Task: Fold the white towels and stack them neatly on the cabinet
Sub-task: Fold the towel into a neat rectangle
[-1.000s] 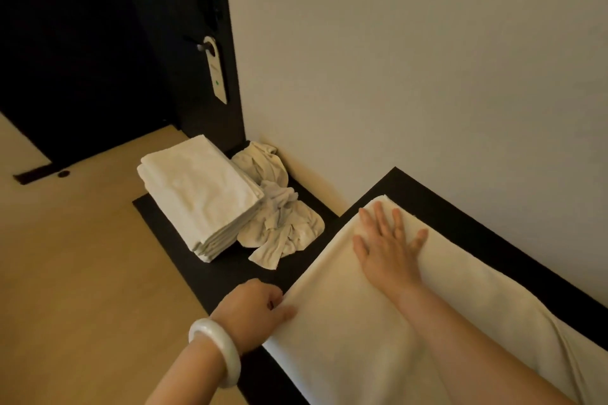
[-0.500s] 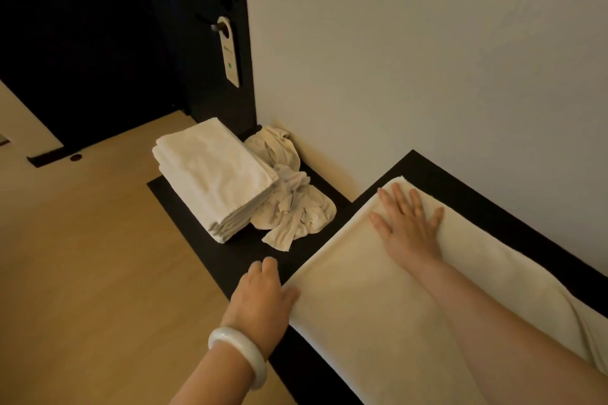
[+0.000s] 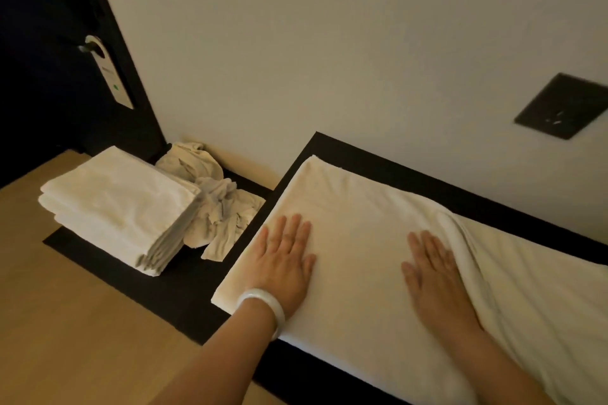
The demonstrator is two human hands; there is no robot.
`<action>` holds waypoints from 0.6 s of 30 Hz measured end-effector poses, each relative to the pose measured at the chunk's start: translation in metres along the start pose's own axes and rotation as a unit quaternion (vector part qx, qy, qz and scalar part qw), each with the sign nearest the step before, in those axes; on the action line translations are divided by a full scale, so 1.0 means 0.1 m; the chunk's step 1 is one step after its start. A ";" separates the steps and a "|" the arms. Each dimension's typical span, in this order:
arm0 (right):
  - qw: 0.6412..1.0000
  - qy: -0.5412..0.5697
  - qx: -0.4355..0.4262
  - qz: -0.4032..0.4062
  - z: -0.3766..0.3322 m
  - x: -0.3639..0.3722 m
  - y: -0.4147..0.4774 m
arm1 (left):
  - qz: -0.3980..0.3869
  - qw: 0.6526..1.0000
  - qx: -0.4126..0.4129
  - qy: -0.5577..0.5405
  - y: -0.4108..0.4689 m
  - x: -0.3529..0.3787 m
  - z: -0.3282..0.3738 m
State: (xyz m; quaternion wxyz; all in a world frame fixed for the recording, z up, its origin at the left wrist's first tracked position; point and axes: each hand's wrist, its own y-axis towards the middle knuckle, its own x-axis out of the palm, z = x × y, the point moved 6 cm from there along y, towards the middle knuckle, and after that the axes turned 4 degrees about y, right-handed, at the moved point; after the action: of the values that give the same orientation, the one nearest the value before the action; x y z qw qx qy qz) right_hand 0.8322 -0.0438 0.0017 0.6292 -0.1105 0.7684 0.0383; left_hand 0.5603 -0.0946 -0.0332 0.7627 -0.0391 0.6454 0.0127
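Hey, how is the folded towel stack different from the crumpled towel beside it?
The folded stack is flat, squared layers; the crumpled towel is a loose, wrinkled heap. The folded stack sits nearer the wooden floor; the crumpled towel lies nearer the wall. Both are white, on the low black surface.

One spread towel (image 3: 362,200) at 4 o'clock; one stack of folded towels (image 3: 121,194) at 9 o'clock; one crumpled heap (image 3: 217,207); two hands, left hand (image 3: 286,260) and right hand (image 3: 431,276); one bangle (image 3: 263,302); one door hanger (image 3: 112,76).
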 end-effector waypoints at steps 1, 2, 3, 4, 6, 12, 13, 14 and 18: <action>0.999 -0.009 0.035 -0.004 0.17 -0.06 -0.01 | 0.003 1.000 0.000 0.000 0.01 0.01 0.00; 0.998 -0.020 0.058 -0.004 0.24 -0.10 0.00 | 0.008 1.000 0.000 -0.001 0.01 0.00 0.00; 0.997 -0.029 0.072 0.000 0.22 -0.11 0.00 | 0.011 1.000 0.000 -0.003 0.02 0.00 0.00; 0.997 -0.029 0.076 0.006 0.13 -0.11 -0.02 | 0.013 1.000 -0.001 -0.004 0.02 0.00 -0.01; 0.999 -0.008 0.033 0.001 -0.17 -0.05 -0.12 | 0.015 1.000 -0.001 -0.007 0.02 0.01 -0.01; 0.999 0.046 -0.010 0.000 0.17 -0.18 -0.89 | -0.006 1.000 -0.013 0.008 0.16 -0.05 -0.03; 0.997 0.069 0.017 0.039 0.38 -0.33 -1.02 | -0.016 1.000 -0.019 0.014 0.18 -0.07 -0.02; 0.992 0.093 0.053 0.073 0.61 -0.46 -1.15 | -0.023 0.999 -0.029 0.015 0.20 -0.11 0.02; 0.960 0.159 0.219 0.075 1.60 -0.61 -1.40 | -0.027 0.998 0.048 0.001 0.19 -0.22 0.68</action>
State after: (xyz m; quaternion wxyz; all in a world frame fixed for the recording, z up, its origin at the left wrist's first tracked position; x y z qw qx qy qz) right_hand 1.0272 -0.1405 0.0400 0.5030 0.0829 0.8542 -0.1022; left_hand 0.6221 -0.0699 -0.0017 0.7632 -0.0204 0.6446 -0.0389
